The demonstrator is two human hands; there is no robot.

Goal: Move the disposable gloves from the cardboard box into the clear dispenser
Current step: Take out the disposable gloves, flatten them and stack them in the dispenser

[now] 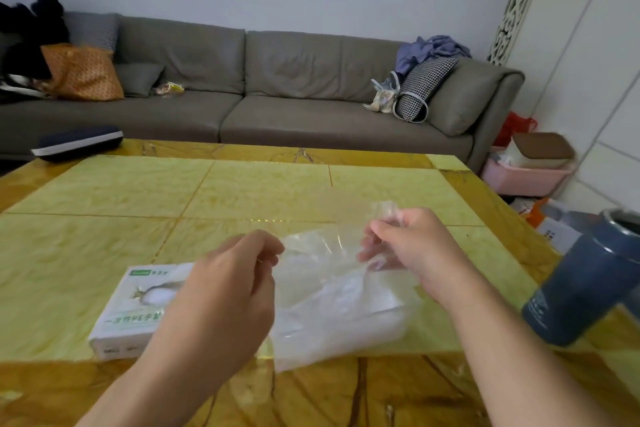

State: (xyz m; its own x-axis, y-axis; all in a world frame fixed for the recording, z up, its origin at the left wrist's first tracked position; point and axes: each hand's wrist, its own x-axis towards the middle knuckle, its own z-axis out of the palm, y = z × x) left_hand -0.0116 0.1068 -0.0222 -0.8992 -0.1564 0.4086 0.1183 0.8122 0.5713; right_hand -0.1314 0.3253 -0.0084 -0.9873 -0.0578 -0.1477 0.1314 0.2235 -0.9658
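A white cardboard glove box [135,312] lies flat on the yellow table [138,191], partly hidden behind my left hand [228,284]. To its right lies a pile of clear plastic gloves [339,315] near the table's front. Both hands hold one thin clear glove [318,246] stretched between them above the pile: my left hand pinches its left edge and my right hand [405,250] grips its crumpled right end. I cannot make out a clear dispenser apart from the plastic pile.
A dark blue tumbler [581,288] stands at the table's right edge, close to my right forearm. A dark case [78,142] lies at the far left corner. A grey sofa [277,90] runs behind the table; a pink bin [526,173] sits on the floor at right.
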